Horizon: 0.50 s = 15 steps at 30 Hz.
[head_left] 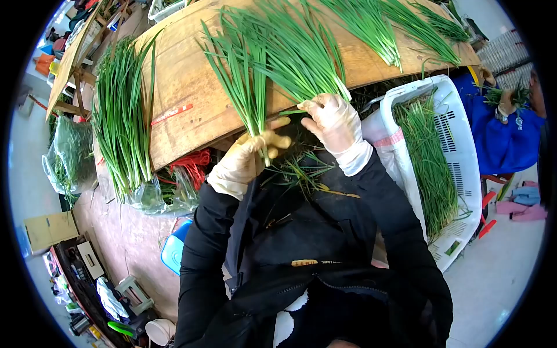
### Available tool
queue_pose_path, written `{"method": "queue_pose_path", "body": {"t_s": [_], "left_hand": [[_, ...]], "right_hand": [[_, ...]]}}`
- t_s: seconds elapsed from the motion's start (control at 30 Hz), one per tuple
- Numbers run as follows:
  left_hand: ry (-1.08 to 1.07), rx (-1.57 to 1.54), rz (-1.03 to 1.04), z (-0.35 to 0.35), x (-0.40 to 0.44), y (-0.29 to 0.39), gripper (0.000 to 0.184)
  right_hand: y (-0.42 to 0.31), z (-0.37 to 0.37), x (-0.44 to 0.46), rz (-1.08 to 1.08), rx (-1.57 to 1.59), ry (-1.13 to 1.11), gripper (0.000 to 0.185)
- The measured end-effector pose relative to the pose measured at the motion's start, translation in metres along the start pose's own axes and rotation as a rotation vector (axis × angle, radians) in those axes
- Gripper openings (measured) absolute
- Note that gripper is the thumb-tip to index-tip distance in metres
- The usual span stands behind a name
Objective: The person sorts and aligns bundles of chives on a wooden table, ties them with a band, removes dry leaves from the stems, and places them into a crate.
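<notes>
My left hand (248, 155), in a pale, yellow-stained glove, grips a small bunch of garlic chives (239, 87) by its white stem ends. The leaves of that bunch lie away from me on the wooden board (185, 75). To its right, my right hand (338, 124), gloved too, has its fingers closed at the stem ends of a larger bunch of garlic chives (296, 52). The ends between those fingers are partly hidden. Loose leaves and trimmings (304, 171) lie on my dark apron (319, 226) below both hands.
More chive bunches (371, 35) lie along the board's far right, and a big bunch (122, 116) hangs over its left end. A white crate (464, 156) of chives stands at my right. A co-worker in blue (493, 133) handles greens beyond it. A red strip (172, 114) lies on the board.
</notes>
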<state>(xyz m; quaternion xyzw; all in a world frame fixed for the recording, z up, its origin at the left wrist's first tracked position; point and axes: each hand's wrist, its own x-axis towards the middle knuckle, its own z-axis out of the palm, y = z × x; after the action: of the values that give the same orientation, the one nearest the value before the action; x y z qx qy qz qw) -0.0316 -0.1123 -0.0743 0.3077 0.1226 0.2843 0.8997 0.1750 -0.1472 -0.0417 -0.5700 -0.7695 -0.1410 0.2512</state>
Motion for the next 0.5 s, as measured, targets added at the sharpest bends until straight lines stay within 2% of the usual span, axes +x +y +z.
{"method": "queue_pose_path", "body": {"t_s": [0.07, 0.13, 0.17, 0.2, 0.23, 0.3, 0.33, 0.4, 0.47, 0.5], "left_hand": [[-0.028, -0.008, -0.045, 0.001, 0.008, -0.001, 0.059], [0.090, 0.035, -0.179, 0.005, 0.016, -0.003, 0.060], [0.180, 0.076, -0.152, 0.009, 0.019, -0.010, 0.057], [0.219, 0.103, -0.217, 0.007, 0.021, -0.010, 0.052], [0.237, 0.035, -0.219, 0.008, 0.024, -0.011, 0.048], [0.258, -0.192, -0.157, 0.006, 0.026, -0.019, 0.038], [0.258, -0.192, -0.161, 0.004, 0.028, -0.021, 0.038], [0.020, -0.245, -0.140, 0.002, 0.036, -0.023, 0.034], [0.046, -0.263, -0.116, 0.012, 0.040, -0.022, 0.031], [0.135, -0.273, -0.101, 0.019, 0.040, -0.021, 0.026]], "right_hand": [[0.002, 0.007, -0.001, 0.001, -0.025, -0.019, 0.010], [0.008, 0.013, -0.004, -0.028, -0.053, -0.017, 0.010], [0.007, 0.011, -0.004, -0.008, -0.008, 0.041, 0.009], [0.006, 0.010, -0.005, 0.013, 0.037, 0.098, 0.008], [0.003, 0.009, -0.005, 0.106, 0.275, 0.041, 0.010], [-0.004, 0.002, -0.005, -0.013, 0.422, 0.043, 0.014], [-0.008, 0.001, -0.005, -0.064, 0.512, 0.029, 0.013], [-0.016, -0.005, -0.007, -0.131, 0.359, 0.036, 0.012], [-0.019, -0.004, -0.014, -0.171, 0.275, 0.025, 0.017], [-0.019, -0.003, -0.015, -0.189, 0.267, 0.056, 0.019]]}}
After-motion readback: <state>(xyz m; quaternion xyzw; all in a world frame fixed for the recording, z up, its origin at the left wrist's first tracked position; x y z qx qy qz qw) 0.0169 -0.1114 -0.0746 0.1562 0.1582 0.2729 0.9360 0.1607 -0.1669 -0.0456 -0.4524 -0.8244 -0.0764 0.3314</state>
